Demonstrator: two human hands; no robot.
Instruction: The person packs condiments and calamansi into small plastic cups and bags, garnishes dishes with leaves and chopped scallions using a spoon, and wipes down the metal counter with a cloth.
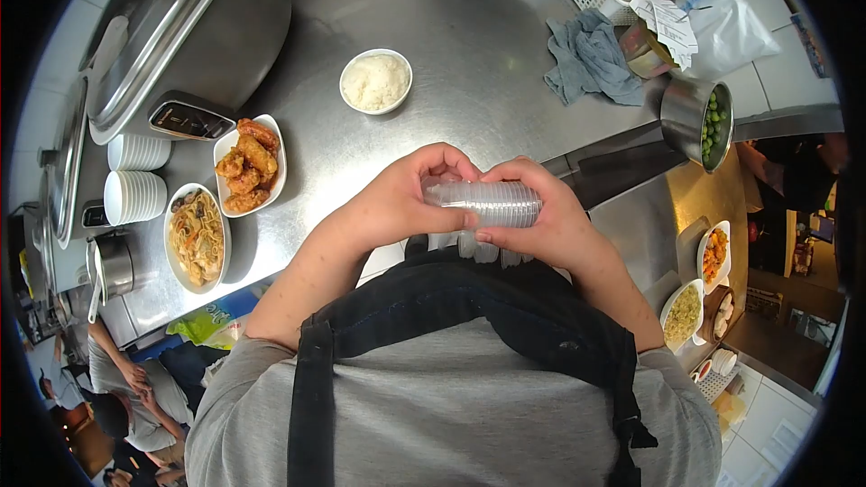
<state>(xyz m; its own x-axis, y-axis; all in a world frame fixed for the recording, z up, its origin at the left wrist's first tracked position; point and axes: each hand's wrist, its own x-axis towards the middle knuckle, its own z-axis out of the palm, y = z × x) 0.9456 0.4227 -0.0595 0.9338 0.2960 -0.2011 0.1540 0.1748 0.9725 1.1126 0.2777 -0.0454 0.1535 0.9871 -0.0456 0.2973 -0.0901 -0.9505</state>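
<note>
Both hands grip a stack of clear plastic lids [498, 204] lying on its side in front of my apron. My left hand [406, 194] is closed around the left end, thumb along the near side. My right hand [557, 215] is wrapped around the right end, fingers over the top and thumb beneath. More clear plastic pieces [487, 250] show just below the stack, partly hidden by the hands and apron. Beyond my hands, a white bowl of rice [376, 81] stands on the steel counter [451, 45].
At left are fried pieces in a white dish [251, 167], a noodle dish [198, 239], stacked white cups [135, 198] and a large metal pot [212, 27]. At right are a grey cloth [591, 59], a pan of green vegetables [695, 122] and filled dishes [683, 314]. People [149, 388] stand lower left.
</note>
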